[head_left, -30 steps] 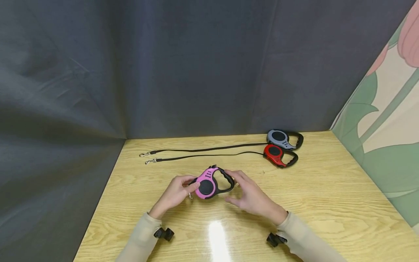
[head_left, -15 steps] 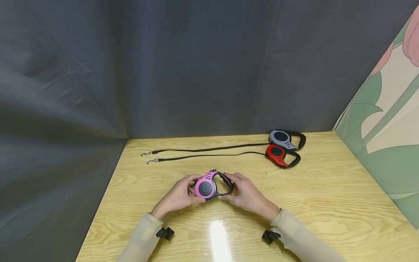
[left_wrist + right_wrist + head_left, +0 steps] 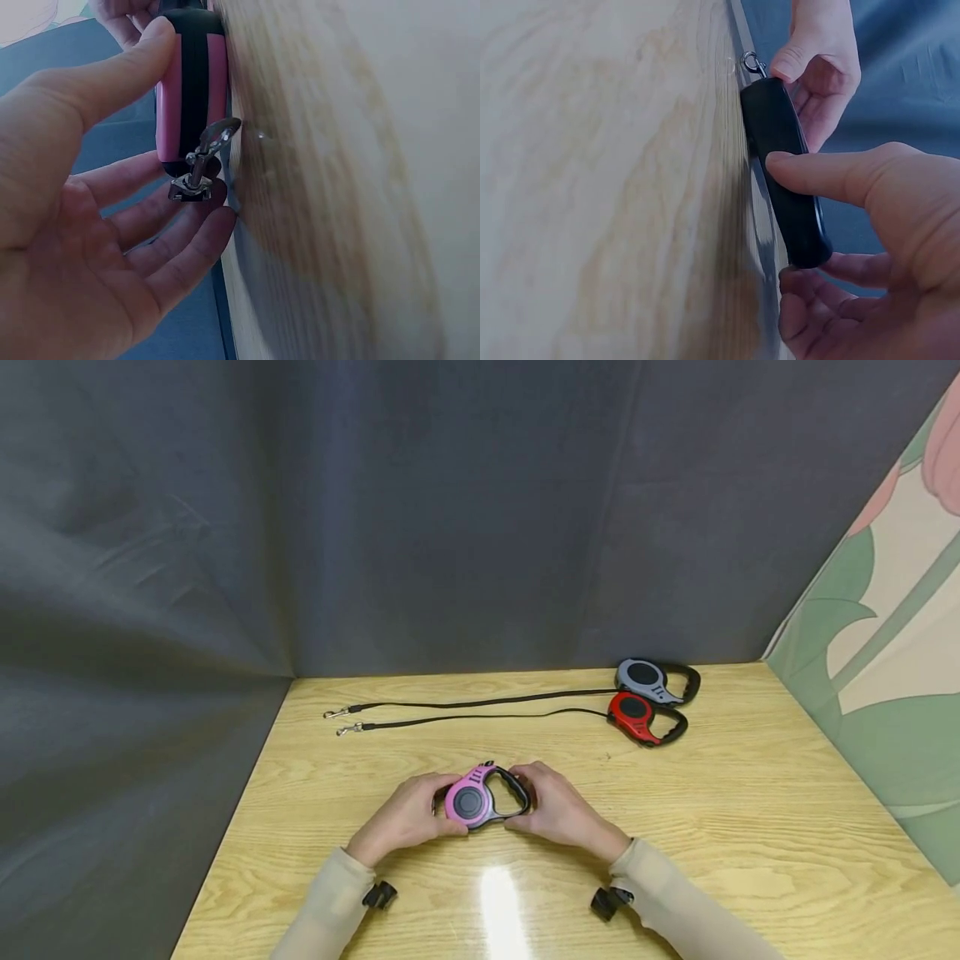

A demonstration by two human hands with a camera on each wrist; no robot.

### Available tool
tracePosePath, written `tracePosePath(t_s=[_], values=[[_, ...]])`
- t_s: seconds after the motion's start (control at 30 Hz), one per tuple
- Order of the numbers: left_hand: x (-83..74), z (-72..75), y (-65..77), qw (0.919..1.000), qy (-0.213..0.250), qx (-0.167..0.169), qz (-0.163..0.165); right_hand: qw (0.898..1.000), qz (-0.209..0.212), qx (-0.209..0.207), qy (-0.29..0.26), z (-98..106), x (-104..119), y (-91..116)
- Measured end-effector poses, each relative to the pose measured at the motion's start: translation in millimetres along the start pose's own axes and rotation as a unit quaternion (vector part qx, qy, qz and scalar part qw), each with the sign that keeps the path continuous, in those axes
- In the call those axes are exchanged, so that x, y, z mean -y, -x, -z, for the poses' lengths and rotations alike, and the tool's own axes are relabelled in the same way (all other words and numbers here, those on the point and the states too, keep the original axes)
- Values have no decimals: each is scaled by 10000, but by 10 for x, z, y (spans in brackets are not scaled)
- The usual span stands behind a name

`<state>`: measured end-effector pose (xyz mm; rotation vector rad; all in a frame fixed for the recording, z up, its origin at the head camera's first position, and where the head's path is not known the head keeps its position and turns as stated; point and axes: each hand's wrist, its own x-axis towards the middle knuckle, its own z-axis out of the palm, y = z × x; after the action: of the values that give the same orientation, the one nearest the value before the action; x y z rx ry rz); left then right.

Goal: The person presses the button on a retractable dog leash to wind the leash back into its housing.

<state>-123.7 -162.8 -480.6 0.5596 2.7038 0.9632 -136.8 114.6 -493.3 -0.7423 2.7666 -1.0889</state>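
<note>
A pink and black retractable dog leash [image 3: 468, 803] lies close over the table, between both hands. My left hand [image 3: 408, 814] pinches the round casing from its left side, thumb on the near edge and fingers on the far side. From the right, my right hand [image 3: 558, 810] holds the looped black handle [image 3: 780, 165] between thumb and fingers. The left wrist view shows a metal snap clip [image 3: 199, 161] hanging out of the casing's end, in front of the left fingers. The leash's underside is hidden.
Behind, a grey-blue retractable leash [image 3: 642, 673] and a red one [image 3: 630, 708] lie side by side at the right. Their black cords stretch left, ending in metal clips [image 3: 337, 713]. A dark curtain [image 3: 450, 527] closes the table's back edge.
The pink leash has come slightly nearer the person and lower. The left thumb has slid from the casing's face to its near edge. My right hand has closed in on the handle.
</note>
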Motion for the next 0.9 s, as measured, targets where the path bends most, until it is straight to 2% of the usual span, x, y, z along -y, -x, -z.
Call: tracePosePath(t_s=[0.37,0.57,0.73,0.9], values=[[27,10,8,9999,-165,11,-10,9988,-391,271,118,4,1,24],[82,91,68,9999,59,-31,79,9966,-622,535,-58,142,-21,46],[135,172,119,9993,174,-205,267,9947,-779,632,-206,302,-134,107],[200,241,138,9969,80,-696,354,9945,-832,588,-253,472,-255,179]])
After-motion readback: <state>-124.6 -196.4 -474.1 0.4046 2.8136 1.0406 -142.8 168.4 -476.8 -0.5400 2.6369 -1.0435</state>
